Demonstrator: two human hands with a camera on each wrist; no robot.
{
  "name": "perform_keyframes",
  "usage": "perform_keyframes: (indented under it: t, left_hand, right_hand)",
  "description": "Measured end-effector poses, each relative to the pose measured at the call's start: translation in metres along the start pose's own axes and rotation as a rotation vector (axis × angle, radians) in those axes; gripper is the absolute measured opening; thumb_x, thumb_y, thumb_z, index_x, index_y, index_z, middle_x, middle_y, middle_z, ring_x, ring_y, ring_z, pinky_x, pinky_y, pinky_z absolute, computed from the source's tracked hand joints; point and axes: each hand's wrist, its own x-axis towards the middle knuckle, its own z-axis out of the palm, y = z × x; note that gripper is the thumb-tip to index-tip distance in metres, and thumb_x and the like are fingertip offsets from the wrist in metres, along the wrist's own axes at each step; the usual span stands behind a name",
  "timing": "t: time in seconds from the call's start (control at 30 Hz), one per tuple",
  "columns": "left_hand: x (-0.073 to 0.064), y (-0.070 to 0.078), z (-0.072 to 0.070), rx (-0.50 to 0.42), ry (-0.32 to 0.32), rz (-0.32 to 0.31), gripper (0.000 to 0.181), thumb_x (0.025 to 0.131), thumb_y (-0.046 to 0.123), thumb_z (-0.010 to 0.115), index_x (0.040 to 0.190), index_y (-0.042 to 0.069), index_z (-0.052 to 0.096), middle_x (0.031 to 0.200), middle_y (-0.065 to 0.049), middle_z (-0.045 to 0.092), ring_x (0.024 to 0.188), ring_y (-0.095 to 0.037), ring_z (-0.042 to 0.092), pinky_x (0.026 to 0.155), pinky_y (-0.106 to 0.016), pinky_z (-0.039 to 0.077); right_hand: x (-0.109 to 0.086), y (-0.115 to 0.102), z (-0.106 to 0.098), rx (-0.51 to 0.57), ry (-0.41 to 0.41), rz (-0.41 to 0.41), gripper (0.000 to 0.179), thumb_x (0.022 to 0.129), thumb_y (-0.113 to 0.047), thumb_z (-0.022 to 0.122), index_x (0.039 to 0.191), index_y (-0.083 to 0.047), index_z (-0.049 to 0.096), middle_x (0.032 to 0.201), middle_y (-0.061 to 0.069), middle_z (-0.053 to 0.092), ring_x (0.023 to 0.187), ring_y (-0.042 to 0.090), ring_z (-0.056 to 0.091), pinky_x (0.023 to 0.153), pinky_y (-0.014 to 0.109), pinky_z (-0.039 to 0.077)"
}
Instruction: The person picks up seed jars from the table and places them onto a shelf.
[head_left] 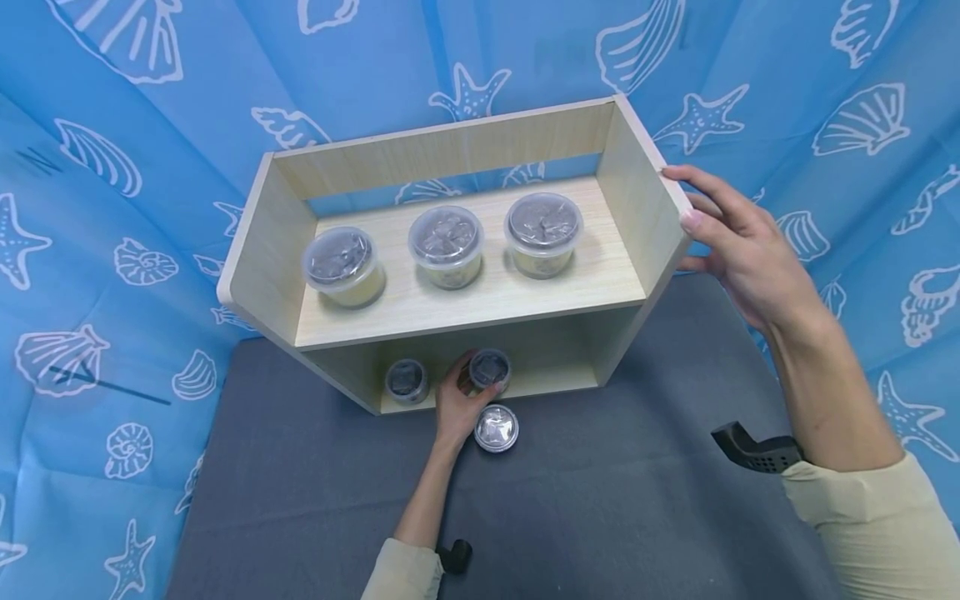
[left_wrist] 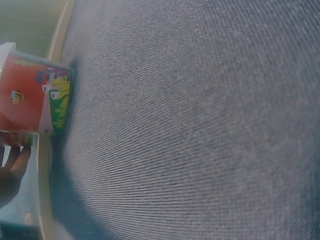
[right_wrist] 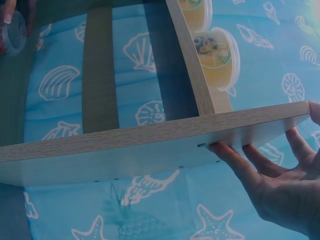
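My left hand (head_left: 459, 406) reaches into the lower level of a pale wooden shelf (head_left: 465, 321). Fingers and thumb grip a lidded plastic tub (head_left: 489, 367) there. A second dark-topped tub (head_left: 406, 380) stands to its left. Just in front of the shelf, on the cloth, is another tub (head_left: 497, 428), whose red side (left_wrist: 25, 95) with a bee picture fills the left edge of the left wrist view. My right hand (head_left: 746, 237) is at the shelf's right side panel (head_left: 645, 196). In the right wrist view, spread fingertips touch that panel's outer face.
On the upper level stand three yellowish tubs with clear lids: a left tub (head_left: 345, 265), a middle tub (head_left: 447, 247) and a right tub (head_left: 543, 235). Dark grey cloth (head_left: 600, 500) covers the table. A blue curtain (head_left: 187, 100) with white shells hangs behind the shelf.
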Motion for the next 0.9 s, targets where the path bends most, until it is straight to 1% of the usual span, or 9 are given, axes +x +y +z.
perform_keyframes:
  t: [0.07,0.13,0.47,0.77,0.9]
  left_hand:
    - [-0.0014,0.0095,-0.0005,0.001,-0.012,0.005,0.069,0.073,-0.012,0.080,0.135,-0.012,0.051,0.131,-0.034,0.053,0.119,-0.051,0.055,0.098,-0.053,0.046]
    - [-0.0018,0.0111,-0.0009,0.000,-0.017,0.012,0.068,0.073,-0.011,0.080,0.134,-0.013,0.051,0.130,-0.034,0.054,0.118,-0.051,0.056,0.098,-0.052,0.047]
    - [-0.0002,0.0067,-0.0001,-0.022,-0.031,0.023,0.067,0.074,-0.011,0.079,0.135,-0.013,0.051,0.130,-0.034,0.054,0.116,-0.048,0.058,0.095,-0.052,0.049]
    - [0.0005,0.0095,-0.0016,-0.030,-0.051,0.011,0.069,0.075,-0.012,0.078,0.137,-0.013,0.049,0.132,-0.035,0.052,0.118,-0.049,0.056,0.097,-0.052,0.047]
    - [-0.0008,0.0104,-0.0014,-0.032,-0.047,0.009,0.070,0.075,-0.011,0.079,0.138,-0.012,0.048,0.133,-0.035,0.050,0.119,-0.051,0.054,0.099,-0.054,0.046]
  right_hand:
    - [0.0001,-0.0001,0.0003,-0.005,0.005,0.002,0.047,0.103,-0.012,0.051,0.150,-0.016,0.045,0.154,0.014,0.034,0.127,0.032,0.042,0.079,0.024,0.054]
    - [0.0000,0.0000,0.0004,-0.006,0.006,0.003,0.047,0.103,-0.012,0.051,0.150,-0.016,0.045,0.155,0.014,0.033,0.127,0.032,0.041,0.079,0.024,0.054]
    - [-0.0002,0.0011,0.0011,-0.009,0.009,0.001,0.047,0.103,-0.012,0.051,0.150,-0.017,0.045,0.155,0.013,0.033,0.127,0.033,0.041,0.079,0.024,0.054]
    - [0.0001,0.0026,0.0013,0.000,0.008,-0.004,0.047,0.103,-0.012,0.050,0.149,-0.017,0.045,0.155,0.013,0.034,0.126,0.032,0.042,0.080,0.024,0.054]
    - [-0.0003,0.0028,0.0008,0.007,0.008,-0.005,0.047,0.103,-0.012,0.051,0.149,-0.016,0.045,0.154,0.013,0.035,0.125,0.031,0.043,0.079,0.024,0.054]
